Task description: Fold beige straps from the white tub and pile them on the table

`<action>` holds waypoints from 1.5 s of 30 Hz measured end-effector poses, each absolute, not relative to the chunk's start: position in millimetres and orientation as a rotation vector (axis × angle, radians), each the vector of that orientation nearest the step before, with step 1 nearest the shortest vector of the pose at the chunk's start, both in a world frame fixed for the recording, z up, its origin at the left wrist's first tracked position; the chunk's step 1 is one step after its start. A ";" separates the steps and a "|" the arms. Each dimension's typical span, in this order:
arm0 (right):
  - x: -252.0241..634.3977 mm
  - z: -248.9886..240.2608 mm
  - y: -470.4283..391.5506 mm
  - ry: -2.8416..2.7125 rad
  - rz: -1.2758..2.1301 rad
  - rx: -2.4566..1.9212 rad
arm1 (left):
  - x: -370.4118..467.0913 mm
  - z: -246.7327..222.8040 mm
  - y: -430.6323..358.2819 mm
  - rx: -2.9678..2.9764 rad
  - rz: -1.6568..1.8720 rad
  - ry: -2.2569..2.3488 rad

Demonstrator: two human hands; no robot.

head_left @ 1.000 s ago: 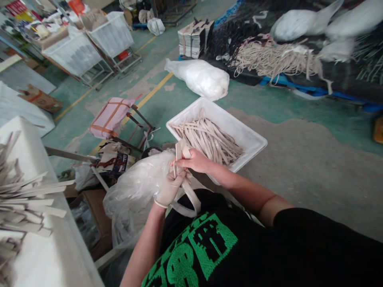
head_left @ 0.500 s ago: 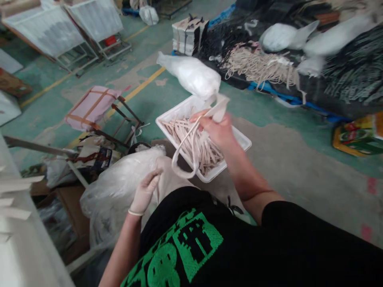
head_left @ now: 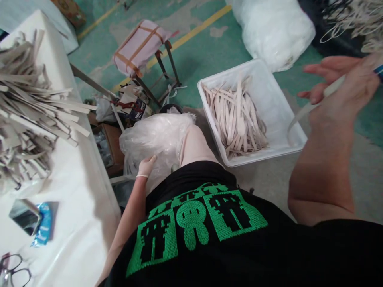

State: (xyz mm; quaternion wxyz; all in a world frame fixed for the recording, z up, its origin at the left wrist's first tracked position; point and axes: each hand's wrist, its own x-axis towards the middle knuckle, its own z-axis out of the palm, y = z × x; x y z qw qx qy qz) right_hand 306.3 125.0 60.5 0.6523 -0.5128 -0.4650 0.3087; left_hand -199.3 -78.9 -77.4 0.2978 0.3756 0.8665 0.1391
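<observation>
At the right edge of the head view, my right hand (head_left: 338, 89) is raised beside a white plastic tub. A pale flat strap (head_left: 303, 112) runs through this hand, its free end hanging over the tub's rim, and the fingers point left. Inside the tub (head_left: 277, 153) lies a heap of similar pale straps (head_left: 236, 119). My left hand (head_left: 146, 166), in a thin whitish glove, is closed in front of a clear plastic bag (head_left: 158, 131) by my knee. Whether its fingertips grip anything is hidden.
A white-covered table (head_left: 89, 223) on the left bears a pile of strips (head_left: 32, 107), a blue packet (head_left: 44, 225) and glasses (head_left: 18, 271). A pink-padded stool (head_left: 142, 46) stands ahead. A stuffed white bag (head_left: 277, 34) lies behind the tub, with a cardboard box (head_left: 112, 147) under the table.
My right hand has moved from above the tub to its right, taking the strap along. The view has swung left and down, bringing the table into sight. My left hand stays low near the clear bag.
</observation>
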 end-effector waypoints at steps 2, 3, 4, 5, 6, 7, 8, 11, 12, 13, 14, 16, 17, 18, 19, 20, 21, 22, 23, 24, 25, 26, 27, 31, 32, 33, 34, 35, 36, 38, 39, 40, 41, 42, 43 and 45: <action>297.9 44.0 118.1 -1.087 0.755 -1.087 | -191.4 -89.6 -74.0 1.043 0.242 2.294; 292.8 35.9 114.2 -1.075 0.790 -1.075 | -187.2 -95.7 -70.0 1.064 0.185 2.290; 287.3 28.3 109.7 -1.047 0.827 -1.086 | -183.1 -101.9 -65.4 1.081 0.134 2.285; 281.3 21.3 104.5 -1.017 0.863 -1.114 | -179.4 -108.1 -60.4 1.093 0.087 2.280; 275.0 14.9 98.5 -0.990 0.902 -1.154 | -176.0 -114.4 -55.6 1.102 0.044 2.274; 268.7 9.1 91.8 -0.977 0.949 -1.198 | -173.1 -120.6 -51.1 1.107 0.006 2.268; 262.4 3.5 84.6 -0.980 0.993 -1.241 | -170.7 -126.3 -47.2 1.112 -0.026 2.263; 245.9 -12.8 63.5 -1.058 1.124 -1.334 | -165.7 -138.5 -40.3 1.125 -0.088 2.251; 241.7 -18.0 57.6 -1.091 1.167 -1.353 | -164.6 -140.0 -39.7 1.129 -0.099 2.246; 238.1 -22.8 52.4 -1.119 1.208 -1.369 | -163.9 -140.1 -39.9 1.133 -0.105 2.242; 235.1 -26.8 48.1 -1.141 1.245 -1.385 | -163.4 -138.5 -40.9 1.137 -0.102 2.236; 230.3 -32.2 41.8 -1.173 1.293 -1.418 | -163.2 -130.5 -44.9 1.151 -0.067 2.223; 228.2 -33.4 39.6 -1.182 1.309 -1.432 | -163.3 -124.3 -47.7 1.161 -0.033 2.219; 225.8 -33.7 37.8 -1.183 1.332 -1.438 | -163.5 -116.9 -51.0 1.171 0.012 2.221; 223.1 -33.3 36.4 -1.177 1.370 -1.436 | -163.7 -108.4 -54.6 1.181 0.068 2.230; 219.8 -32.3 35.3 -1.160 1.417 -1.425 | -163.9 -98.9 -58.6 1.192 0.127 2.244; 215.7 -31.1 34.3 -1.139 1.471 -1.404 | -163.9 -88.7 -62.7 1.208 0.179 2.264; 210.8 -29.5 33.3 -1.122 1.530 -1.375 | -163.6 -77.6 -66.8 1.214 0.247 2.283; 204.9 -27.7 32.5 -1.112 1.590 -1.338 | -162.9 -65.8 -70.9 1.198 0.349 2.285; 198.2 -25.6 31.6 -1.111 1.652 -1.294 | -161.6 -53.2 -74.7 1.151 0.489 2.256; 190.6 -23.2 30.8 -1.119 1.719 -1.242 | -159.6 -39.8 -78.1 1.067 0.673 2.180; 182.2 -20.3 30.0 -1.135 1.799 -1.186 | -156.9 -25.5 -81.0 0.960 0.871 2.059; 173.1 -16.9 29.1 -1.155 1.893 -1.126 | -153.4 -10.6 -83.3 0.851 1.051 1.912; 133.1 0.5 24.3 -1.218 2.280 -0.872 | -133.9 45.7 -86.9 0.643 1.360 1.549; 123.1 5.0 22.6 -1.234 2.344 -0.813 | -128.9 56.0 -86.7 0.628 1.373 1.525; 113.2 9.0 20.5 -1.248 2.386 -0.764 | -124.3 64.1 -86.4 0.620 1.373 1.518; 103.8 12.5 18.2 -1.265 2.412 -0.727 | -120.3 69.7 -86.0 0.618 1.364 1.523; 94.8 15.3 15.6 -1.282 2.431 -0.701 | -117.0 73.2 -85.8 0.625 1.349 1.536; 86.3 17.2 12.9 -1.290 2.454 -0.681 | -114.3 74.7 -86.0 0.640 1.326 1.550; 71.4 18.4 7.1 -1.250 2.538 -0.666 | -110.5 74.1 -87.8 0.692 1.283 1.570; 65.3 18.0 4.4 -1.192 2.603 -0.670 | -109.2 73.0 -89.6 0.727 1.269 1.579; 60.3 17.3 1.9 -1.105 2.678 -0.686 | -108.1 71.8 -92.0 0.767 1.262 1.592; 56.4 16.4 -0.1 -0.994 2.743 -0.719 | -106.9 70.8 -94.9 0.811 1.260 1.615; 53.7 15.6 -1.5 -0.873 2.788 -0.764 | -105.7 70.3 -98.3 0.860 1.253 1.647; 51.9 15.2 -2.2 -0.756 2.812 -0.814 | -104.1 70.1 -101.9 0.912 1.232 1.680; 50.0 15.1 -1.1 -0.574 2.822 -0.881 | -99.5 70.7 -109.1 1.000 1.153 1.711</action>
